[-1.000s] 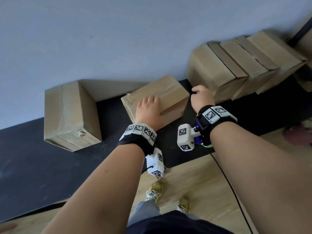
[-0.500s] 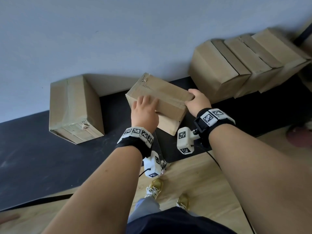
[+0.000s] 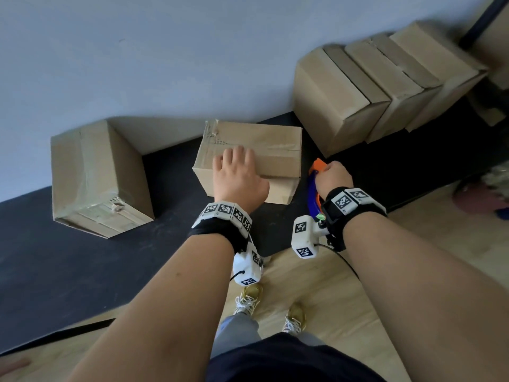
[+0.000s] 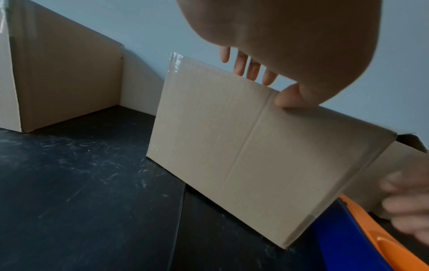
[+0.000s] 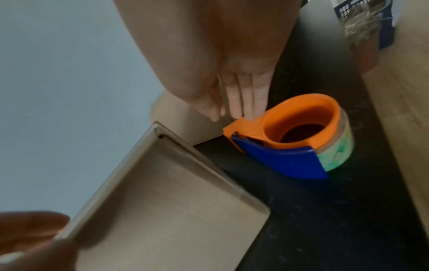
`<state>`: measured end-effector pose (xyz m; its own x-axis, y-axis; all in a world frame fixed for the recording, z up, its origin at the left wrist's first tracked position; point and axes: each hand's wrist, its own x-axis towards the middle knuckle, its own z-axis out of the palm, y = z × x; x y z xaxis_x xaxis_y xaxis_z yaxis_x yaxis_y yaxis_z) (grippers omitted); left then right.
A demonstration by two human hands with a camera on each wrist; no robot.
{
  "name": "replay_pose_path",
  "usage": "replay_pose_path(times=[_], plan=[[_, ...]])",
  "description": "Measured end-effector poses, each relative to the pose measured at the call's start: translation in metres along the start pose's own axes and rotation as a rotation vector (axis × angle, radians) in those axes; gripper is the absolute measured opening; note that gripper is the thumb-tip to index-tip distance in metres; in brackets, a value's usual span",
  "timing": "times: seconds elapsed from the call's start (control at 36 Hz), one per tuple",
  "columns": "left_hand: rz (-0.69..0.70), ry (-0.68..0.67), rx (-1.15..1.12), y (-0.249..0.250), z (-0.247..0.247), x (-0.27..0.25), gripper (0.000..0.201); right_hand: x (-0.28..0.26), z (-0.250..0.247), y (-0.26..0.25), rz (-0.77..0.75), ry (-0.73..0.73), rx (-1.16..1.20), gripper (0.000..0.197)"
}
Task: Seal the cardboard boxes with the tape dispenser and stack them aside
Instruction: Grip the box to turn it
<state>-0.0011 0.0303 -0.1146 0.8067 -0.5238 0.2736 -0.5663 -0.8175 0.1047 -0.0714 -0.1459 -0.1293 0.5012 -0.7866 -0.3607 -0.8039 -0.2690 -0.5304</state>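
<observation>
A brown cardboard box lies on the black mat close to the wall, with old clear tape at its far left corner. My left hand lies on its top near edge with straight fingers, the thumb against the near face of the box. An orange and blue tape dispenser stands on the mat just right of the box. My right hand reaches down to the dispenser. Its straight fingertips touch the orange front end of the dispenser, without wrapping it.
A taped box stands on the mat to the left. Several boxes lean in a row against the wall at the back right. A blue basket sits further right. Wooden floor and my feet are below.
The box was turned and set down flat with its long side along the wall. My right hand let go of the box's right end and dropped to the tape dispenser.
</observation>
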Motion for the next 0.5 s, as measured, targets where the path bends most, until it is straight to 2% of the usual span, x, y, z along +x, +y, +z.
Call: replay_pose_path(times=[0.11, 0.19, 0.31, 0.42, 0.5], plan=[[0.111, -0.206, -0.081, 0.002, 0.004, 0.007, 0.07, 0.001, 0.009, 0.012, 0.059, -0.068, -0.066, 0.037], [0.143, -0.279, -0.09, 0.004, 0.01, 0.009, 0.077, 0.002, 0.019, 0.019, 0.018, -0.146, -0.147, 0.056], [0.128, -0.23, -0.081, 0.005, 0.018, 0.007, 0.074, 0.003, 0.021, 0.021, 0.069, -0.185, -0.171, 0.042], [0.137, -0.159, -0.088, 0.005, 0.024, 0.004, 0.072, 0.008, 0.033, 0.028, 0.03, -0.115, -0.191, 0.04], [0.133, -0.12, -0.099, 0.005, 0.026, 0.004, 0.072, 0.008, 0.037, 0.026, 0.161, -0.191, -0.243, 0.038]])
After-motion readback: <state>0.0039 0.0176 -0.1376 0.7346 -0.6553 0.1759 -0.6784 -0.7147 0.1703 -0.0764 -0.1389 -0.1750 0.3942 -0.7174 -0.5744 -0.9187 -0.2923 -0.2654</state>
